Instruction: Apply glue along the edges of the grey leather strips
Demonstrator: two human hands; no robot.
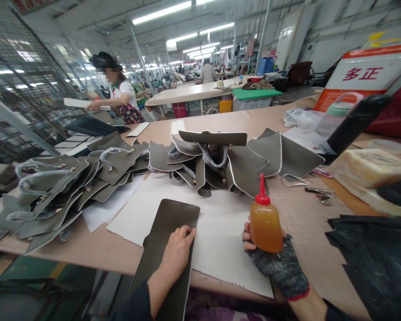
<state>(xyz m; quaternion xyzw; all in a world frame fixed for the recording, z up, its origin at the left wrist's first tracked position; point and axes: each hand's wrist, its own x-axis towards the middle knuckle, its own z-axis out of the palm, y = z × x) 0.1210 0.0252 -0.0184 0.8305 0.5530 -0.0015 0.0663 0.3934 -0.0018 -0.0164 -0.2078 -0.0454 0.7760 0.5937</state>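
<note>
My left hand (177, 250), bare, lies on top of a dark olive panel (169, 218) with a pale edge. Its fingers rest slightly bent on the surface, with the thumb by the right edge; I see none wrapped beneath. The panel slants over the table's front edge toward me. In a grey knitted fingerless glove, my right hand (276, 263) is closed around a squeeze bottle (266, 227) of amber liquid. The bottle stands upright, its red nozzle cap pointing up. White sheets (220, 240) lie under the panel and below the bottle.
Olive bag pieces (107, 171) with wrapped handles are heaped at left; more bag pieces (207, 165) stand behind the sheets. At right are a black cylinder (357, 125), a yellowish block (374, 165), metal clips (324, 196) and black material (357, 254). A co-worker (120, 93) holds a white panel beyond.
</note>
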